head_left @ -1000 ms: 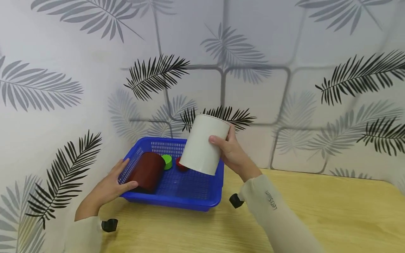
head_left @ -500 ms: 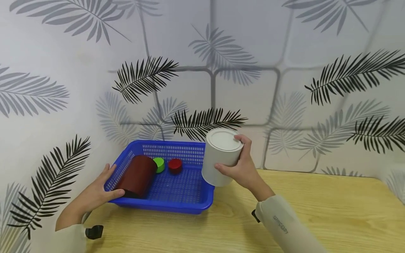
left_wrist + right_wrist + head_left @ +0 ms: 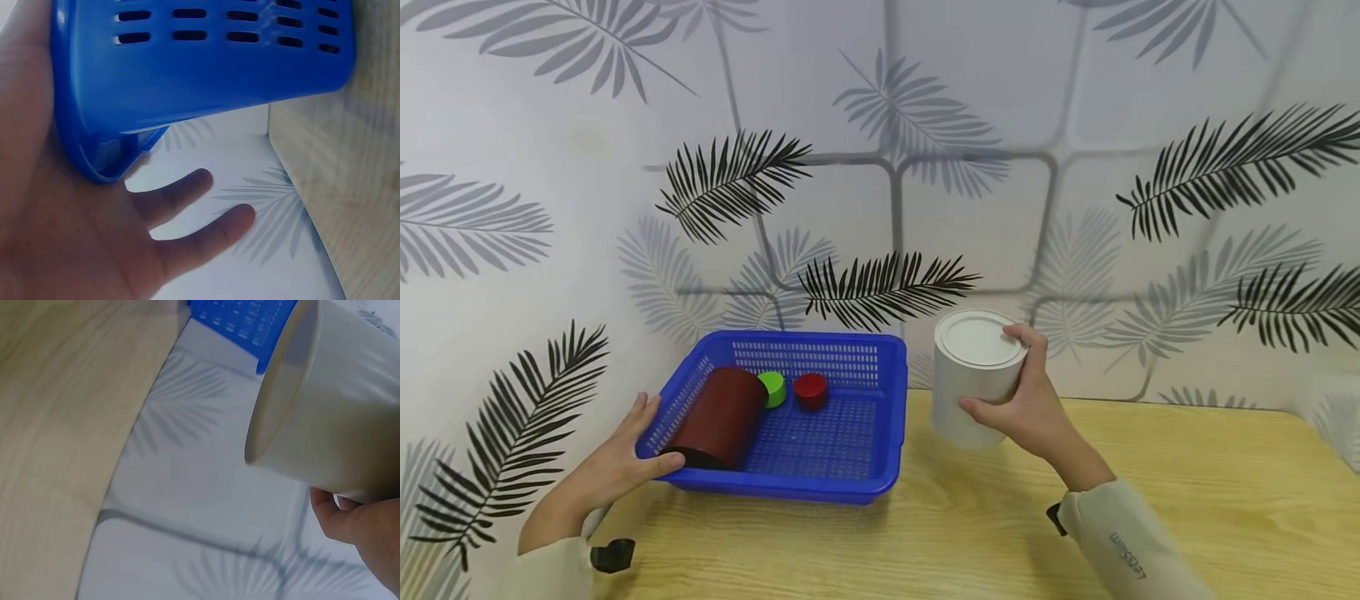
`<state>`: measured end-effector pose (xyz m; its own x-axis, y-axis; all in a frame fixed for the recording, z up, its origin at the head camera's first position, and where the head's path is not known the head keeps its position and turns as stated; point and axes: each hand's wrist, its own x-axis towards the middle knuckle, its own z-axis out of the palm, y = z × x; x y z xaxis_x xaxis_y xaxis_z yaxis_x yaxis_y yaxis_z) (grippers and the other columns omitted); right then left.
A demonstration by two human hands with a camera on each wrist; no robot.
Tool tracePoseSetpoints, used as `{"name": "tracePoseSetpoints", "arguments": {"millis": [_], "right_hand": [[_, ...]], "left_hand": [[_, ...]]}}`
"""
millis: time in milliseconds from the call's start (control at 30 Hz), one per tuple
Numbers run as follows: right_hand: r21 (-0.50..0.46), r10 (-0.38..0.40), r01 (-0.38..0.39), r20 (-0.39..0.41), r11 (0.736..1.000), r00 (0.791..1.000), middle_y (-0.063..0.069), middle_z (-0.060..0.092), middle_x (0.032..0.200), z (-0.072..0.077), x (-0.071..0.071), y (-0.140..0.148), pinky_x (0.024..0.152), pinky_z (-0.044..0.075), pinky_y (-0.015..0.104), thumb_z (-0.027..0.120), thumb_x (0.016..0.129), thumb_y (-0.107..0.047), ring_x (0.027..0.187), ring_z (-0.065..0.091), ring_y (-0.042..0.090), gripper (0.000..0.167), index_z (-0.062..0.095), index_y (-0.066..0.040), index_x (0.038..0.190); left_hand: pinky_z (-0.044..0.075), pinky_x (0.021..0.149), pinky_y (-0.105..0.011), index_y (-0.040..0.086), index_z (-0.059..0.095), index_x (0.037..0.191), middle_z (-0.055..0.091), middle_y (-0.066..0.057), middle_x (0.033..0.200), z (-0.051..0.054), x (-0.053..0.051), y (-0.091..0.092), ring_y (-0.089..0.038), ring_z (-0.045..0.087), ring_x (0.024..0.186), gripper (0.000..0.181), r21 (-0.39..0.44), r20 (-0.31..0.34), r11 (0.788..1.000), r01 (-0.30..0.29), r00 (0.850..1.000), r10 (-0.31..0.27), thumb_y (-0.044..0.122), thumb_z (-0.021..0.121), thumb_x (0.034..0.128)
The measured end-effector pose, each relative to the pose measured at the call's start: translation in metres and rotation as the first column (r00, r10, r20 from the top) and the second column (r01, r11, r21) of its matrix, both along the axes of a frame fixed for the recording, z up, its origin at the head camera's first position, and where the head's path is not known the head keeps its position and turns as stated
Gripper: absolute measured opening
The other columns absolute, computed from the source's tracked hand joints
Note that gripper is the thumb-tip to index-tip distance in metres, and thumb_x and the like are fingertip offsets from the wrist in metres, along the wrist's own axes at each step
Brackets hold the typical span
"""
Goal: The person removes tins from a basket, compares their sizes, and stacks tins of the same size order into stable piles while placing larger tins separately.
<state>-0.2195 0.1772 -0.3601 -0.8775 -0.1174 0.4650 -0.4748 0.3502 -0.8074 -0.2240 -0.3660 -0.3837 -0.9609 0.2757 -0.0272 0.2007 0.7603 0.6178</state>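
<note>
My right hand (image 3: 1026, 408) grips a white cylindrical can (image 3: 973, 392) to the right of the basket, its flat round end facing up. In the right wrist view the can (image 3: 344, 406) shows an open lower rim, held off the table. My left hand (image 3: 613, 462) rests on the left rim of the blue basket (image 3: 790, 483); in the left wrist view its fingers (image 3: 206, 240) are spread beneath the basket's rim (image 3: 87, 150). Inside the basket lie a dark red cylinder (image 3: 722, 417) on its side, a green round piece (image 3: 772, 390) and a red round piece (image 3: 811, 392).
The wooden table (image 3: 1210, 467) runs to the right and in front of the basket. Behind it rises a wall (image 3: 985, 225) with a leaf pattern, and the same pattern covers the left side.
My right hand has moved right with the white can, from over the basket to beside it, and the can has turned from tilted to nearly upright. My left hand stays at the basket's rim.
</note>
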Motion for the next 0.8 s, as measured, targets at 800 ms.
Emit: {"name": "tracePoseSetpoints", "arguments": {"millis": [800], "right_hand": [[0.107, -0.303, 0.289, 0.151, 0.951, 0.941, 0.033, 0.019, 0.15, -0.052, 0.039, 0.168, 0.091, 0.034, 0.037, 0.083, 0.083, -0.009, 0.126, 0.034, 0.051, 0.118, -0.008, -0.015, 0.158]], "left_hand": [[0.019, 0.094, -0.083, 0.006, -0.002, 0.162, -0.006, -0.026, 0.165, -0.005, -0.001, -0.002, -0.063, 0.005, 0.142, 0.1, -0.013, -0.044, 1.0, 0.025, 0.999, -0.026, 0.035, 0.067, 0.0957]]}}
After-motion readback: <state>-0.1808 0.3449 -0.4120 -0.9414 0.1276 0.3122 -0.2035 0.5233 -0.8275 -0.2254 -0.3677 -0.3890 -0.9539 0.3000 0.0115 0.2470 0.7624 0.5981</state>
